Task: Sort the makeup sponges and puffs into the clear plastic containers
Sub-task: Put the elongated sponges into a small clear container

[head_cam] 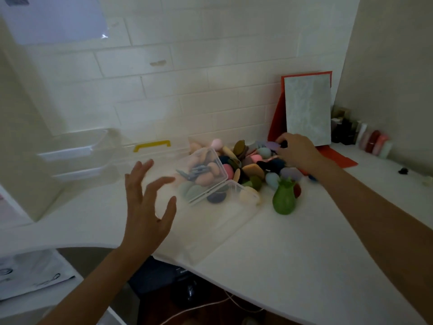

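Sponges and puffs (253, 166) in pink, tan, olive, navy and pale blue lie heaped on the white counter (304, 242) by the tiled wall. At the heap's left edge a small clear container (210, 160) stands tilted, holding tan and grey pieces. It leans on a second clear container (236, 193) that lies flat with a few pieces at its far end. The left hand (147, 207) hovers just left of the tilted one, fingers spread and straight, holding nothing. The right hand (297, 150) reaches over the heap's far side with fingers bent down among the pieces — whether they grip one I cannot tell. A green vase-shaped piece (284, 200) stands upright at the heap's near edge. Stacked clear tubs (75, 153) and a clear box (175, 148) with a yellow handle (151, 144) sit to the left by the wall; a red folder (278, 118) and a marbled board (308, 111) lean behind the heap.
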`<move>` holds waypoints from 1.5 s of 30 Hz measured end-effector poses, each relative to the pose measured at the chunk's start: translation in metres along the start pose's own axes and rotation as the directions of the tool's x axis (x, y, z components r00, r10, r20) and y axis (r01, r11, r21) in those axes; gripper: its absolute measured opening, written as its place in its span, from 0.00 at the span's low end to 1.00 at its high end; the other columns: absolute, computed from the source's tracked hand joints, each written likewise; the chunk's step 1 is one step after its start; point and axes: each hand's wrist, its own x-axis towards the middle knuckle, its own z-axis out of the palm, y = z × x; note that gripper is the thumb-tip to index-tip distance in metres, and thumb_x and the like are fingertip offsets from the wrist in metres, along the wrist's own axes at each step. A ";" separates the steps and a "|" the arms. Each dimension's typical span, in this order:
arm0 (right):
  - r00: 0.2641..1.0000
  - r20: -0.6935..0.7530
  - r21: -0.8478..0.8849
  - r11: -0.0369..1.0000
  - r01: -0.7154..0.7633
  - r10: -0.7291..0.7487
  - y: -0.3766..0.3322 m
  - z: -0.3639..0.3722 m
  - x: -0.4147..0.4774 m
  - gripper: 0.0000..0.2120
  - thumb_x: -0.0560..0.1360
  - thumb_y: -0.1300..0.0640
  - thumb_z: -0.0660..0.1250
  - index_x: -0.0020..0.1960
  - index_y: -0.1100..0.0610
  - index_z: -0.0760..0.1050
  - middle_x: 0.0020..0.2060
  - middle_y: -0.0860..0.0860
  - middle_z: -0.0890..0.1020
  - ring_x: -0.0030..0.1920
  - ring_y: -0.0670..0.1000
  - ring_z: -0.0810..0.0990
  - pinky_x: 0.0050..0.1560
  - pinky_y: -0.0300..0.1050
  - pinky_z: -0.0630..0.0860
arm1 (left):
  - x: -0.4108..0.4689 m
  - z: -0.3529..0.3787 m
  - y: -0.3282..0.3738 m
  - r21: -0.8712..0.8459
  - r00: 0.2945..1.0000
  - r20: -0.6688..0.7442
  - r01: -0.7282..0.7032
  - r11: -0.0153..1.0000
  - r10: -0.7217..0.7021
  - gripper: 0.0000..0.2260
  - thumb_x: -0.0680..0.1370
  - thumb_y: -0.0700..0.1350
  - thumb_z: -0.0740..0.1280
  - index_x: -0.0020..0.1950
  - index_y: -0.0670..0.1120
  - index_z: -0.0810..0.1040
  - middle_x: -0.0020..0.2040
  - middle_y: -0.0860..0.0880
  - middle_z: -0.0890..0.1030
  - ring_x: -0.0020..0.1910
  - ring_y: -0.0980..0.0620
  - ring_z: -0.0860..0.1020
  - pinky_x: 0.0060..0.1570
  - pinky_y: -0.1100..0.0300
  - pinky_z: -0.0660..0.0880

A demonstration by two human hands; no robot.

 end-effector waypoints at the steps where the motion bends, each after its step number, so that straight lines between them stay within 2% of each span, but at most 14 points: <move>1: 0.996 0.052 -0.045 0.997 -0.063 0.065 0.012 0.005 0.012 0.15 0.76 0.59 0.63 0.61 0.60 0.74 0.58 0.60 0.78 0.57 0.58 0.76 0.53 0.45 0.70 | -0.004 0.000 0.001 0.012 0.998 0.020 -0.061 0.998 0.061 0.12 0.74 0.45 0.64 0.57 0.48 0.72 0.68 0.42 0.64 0.74 0.48 0.55 0.73 0.45 0.51; 5: 0.953 0.265 -0.232 0.969 -0.087 0.149 0.040 0.020 0.032 0.15 0.76 0.58 0.64 0.61 0.62 0.75 0.61 0.60 0.77 0.61 0.59 0.75 0.60 0.47 0.70 | -0.019 0.005 -0.001 -0.015 0.959 0.169 -0.228 0.973 0.228 0.04 0.77 0.48 0.61 0.49 0.52 0.74 0.60 0.50 0.74 0.70 0.49 0.65 0.73 0.50 0.50; 8: 0.937 0.335 -0.191 0.981 -0.036 0.100 0.050 0.029 0.037 0.09 0.75 0.65 0.63 0.52 0.57 0.78 0.59 0.58 0.79 0.59 0.59 0.77 0.56 0.47 0.72 | -0.020 0.008 -0.004 -0.019 0.949 0.217 -0.228 0.973 0.227 0.14 0.80 0.51 0.58 0.42 0.49 0.79 0.47 0.53 0.82 0.59 0.54 0.74 0.73 0.50 0.53; 11: 0.962 0.253 -0.125 0.990 -0.069 0.099 0.053 0.033 0.036 0.10 0.73 0.67 0.64 0.50 0.56 0.79 0.59 0.57 0.79 0.61 0.59 0.76 0.58 0.46 0.70 | -0.021 0.008 -0.006 0.009 0.936 0.255 -0.255 0.967 0.244 0.19 0.81 0.52 0.56 0.37 0.48 0.80 0.38 0.56 0.82 0.52 0.58 0.76 0.73 0.47 0.54; 14: 0.991 0.119 -0.114 0.992 -0.054 0.068 0.047 0.029 0.034 0.13 0.72 0.67 0.66 0.56 0.62 0.80 0.57 0.59 0.80 0.59 0.59 0.76 0.59 0.45 0.70 | -0.023 0.008 -0.008 0.024 0.931 0.289 -0.242 0.970 0.225 0.21 0.81 0.54 0.54 0.36 0.50 0.80 0.36 0.58 0.81 0.49 0.61 0.76 0.72 0.48 0.56; 17: 0.999 -0.046 -0.082 0.997 0.010 -0.014 0.032 0.013 0.029 0.12 0.71 0.68 0.66 0.53 0.65 0.81 0.52 0.63 0.82 0.53 0.61 0.78 0.54 0.48 0.73 | -0.027 0.005 -0.011 0.038 0.922 0.324 -0.235 0.971 0.211 0.23 0.81 0.56 0.54 0.35 0.50 0.80 0.36 0.57 0.81 0.47 0.62 0.76 0.70 0.53 0.58; 21: 0.980 -0.166 -0.020 0.994 0.104 -0.106 -0.002 -0.022 0.018 0.16 0.70 0.72 0.65 0.56 0.64 0.78 0.53 0.63 0.79 0.53 0.60 0.77 0.47 0.38 0.66 | -0.035 -0.001 -0.012 0.048 0.919 0.357 -0.196 0.979 0.167 0.24 0.81 0.57 0.54 0.31 0.49 0.78 0.33 0.56 0.79 0.38 0.59 0.76 0.67 0.65 0.61; 24: 0.963 -0.184 0.073 0.974 0.216 -0.199 -0.045 -0.047 -0.008 0.14 0.73 0.66 0.67 0.58 0.61 0.78 0.53 0.58 0.80 0.53 0.55 0.77 0.50 0.36 0.66 | -0.038 -0.006 -0.006 0.067 0.924 0.355 -0.175 0.982 0.140 0.25 0.81 0.57 0.54 0.28 0.47 0.75 0.28 0.55 0.75 0.33 0.57 0.72 0.55 0.68 0.66; 27: 0.945 -0.043 0.165 0.930 0.328 -0.326 -0.088 -0.056 -0.051 0.05 0.73 0.56 0.69 0.46 0.58 0.79 0.38 0.52 0.79 0.41 0.50 0.75 0.41 0.41 0.68 | -0.042 -0.012 0.000 0.128 0.941 0.319 -0.164 0.978 0.116 0.26 0.81 0.57 0.53 0.27 0.47 0.74 0.26 0.54 0.74 0.33 0.57 0.69 0.42 0.66 0.65; 29: 0.920 0.092 0.117 0.921 0.371 -0.382 -0.114 -0.050 -0.081 0.13 0.73 0.50 0.69 0.34 0.56 0.72 0.28 0.48 0.70 0.31 0.46 0.67 0.32 0.39 0.60 | -0.045 -0.014 0.002 0.164 0.948 0.306 -0.144 0.976 0.088 0.27 0.81 0.57 0.53 0.27 0.47 0.73 0.26 0.53 0.73 0.31 0.55 0.70 0.40 0.63 0.66; 32: 0.849 0.283 0.006 0.886 0.464 -0.446 -0.140 -0.023 -0.108 0.18 0.75 0.49 0.67 0.31 0.55 0.68 0.27 0.45 0.65 0.29 0.41 0.61 0.28 0.35 0.55 | -0.046 -0.015 0.007 0.155 0.946 0.322 -0.102 0.983 0.047 0.26 0.81 0.58 0.52 0.30 0.46 0.75 0.28 0.52 0.75 0.34 0.54 0.70 0.39 0.61 0.67; 36: 0.811 0.434 0.033 0.907 0.420 -0.392 -0.153 0.024 -0.130 0.20 0.74 0.50 0.67 0.27 0.54 0.65 0.27 0.49 0.68 0.32 0.48 0.67 0.30 0.39 0.61 | -0.043 -0.030 0.006 0.040 0.929 0.367 0.039 0.998 -0.051 0.27 0.73 0.69 0.55 0.49 0.48 0.79 0.47 0.55 0.76 0.49 0.61 0.69 0.49 0.69 0.65; 39: 0.824 0.442 0.037 0.926 0.376 -0.353 -0.164 0.042 -0.141 0.20 0.72 0.51 0.68 0.26 0.54 0.64 0.24 0.49 0.67 0.28 0.49 0.67 0.31 0.42 0.62 | -0.041 -0.040 0.004 0.012 0.875 0.477 0.091 0.996 -0.085 0.36 0.64 0.76 0.56 0.61 0.52 0.73 0.55 0.60 0.71 0.54 0.68 0.64 0.52 0.73 0.64; 45: 0.831 0.440 0.122 0.940 0.320 -0.340 -0.184 0.048 -0.151 0.21 0.73 0.51 0.66 0.25 0.55 0.65 0.24 0.50 0.68 0.26 0.48 0.67 0.28 0.40 0.62 | -0.039 -0.036 0.004 -0.013 0.851 0.520 0.094 0.995 -0.074 0.40 0.61 0.75 0.60 0.63 0.50 0.72 0.56 0.59 0.71 0.55 0.67 0.64 0.57 0.77 0.58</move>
